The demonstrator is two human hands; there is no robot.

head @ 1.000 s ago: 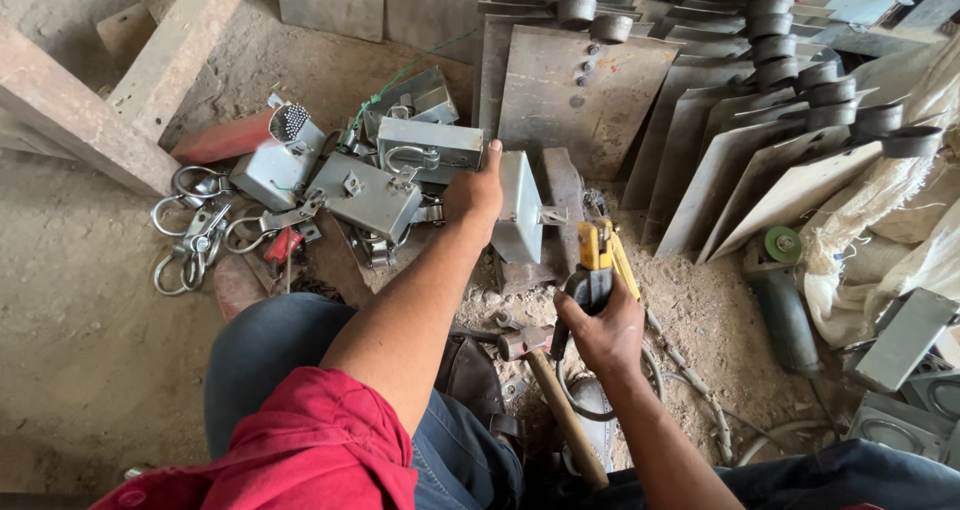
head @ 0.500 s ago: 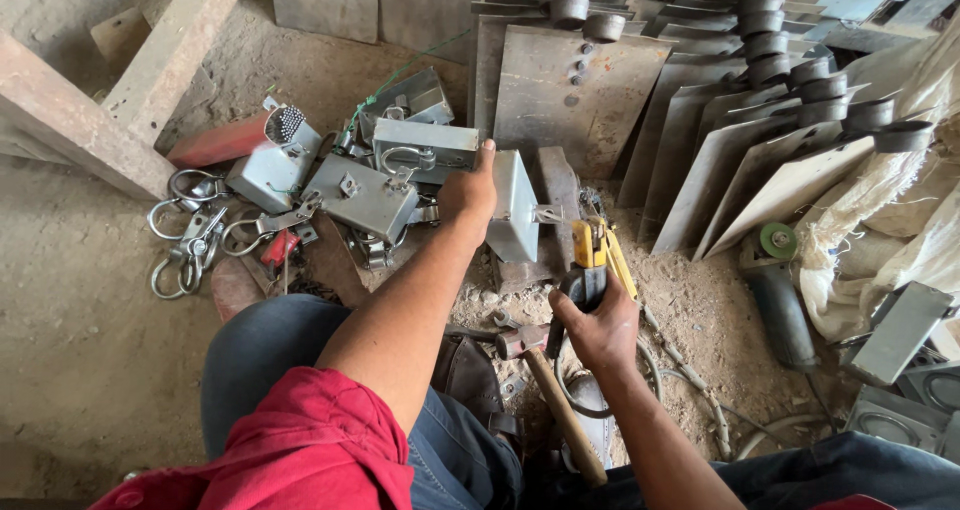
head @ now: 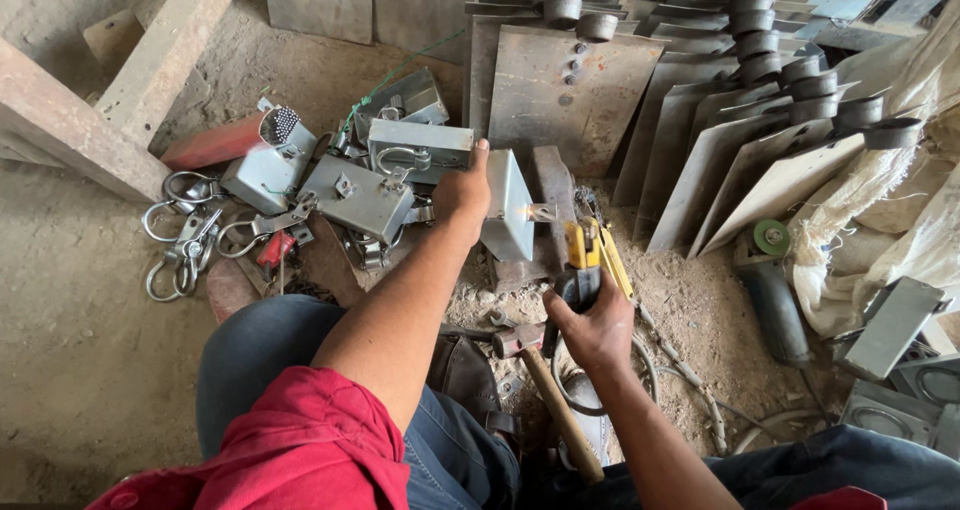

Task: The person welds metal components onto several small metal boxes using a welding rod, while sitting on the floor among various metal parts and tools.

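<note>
Dusty workshop floor (head: 70, 370) carries everything, with steel plates (head: 575, 90) leaning along its far edge. Since a moment ago almost nothing has shifted: the left hand (head: 462, 192) still clamps the grey metal box (head: 508, 208) upright mid-floor, and the right hand (head: 592, 322) stays closed on the yellow-handled electrode holder (head: 585, 260), its tip just beside the box, so the joining work looks ongoing. A red packet (head: 215, 142) of rods lies open toward the floor's left. A hammer (head: 545, 390) rests near the knees.
</note>
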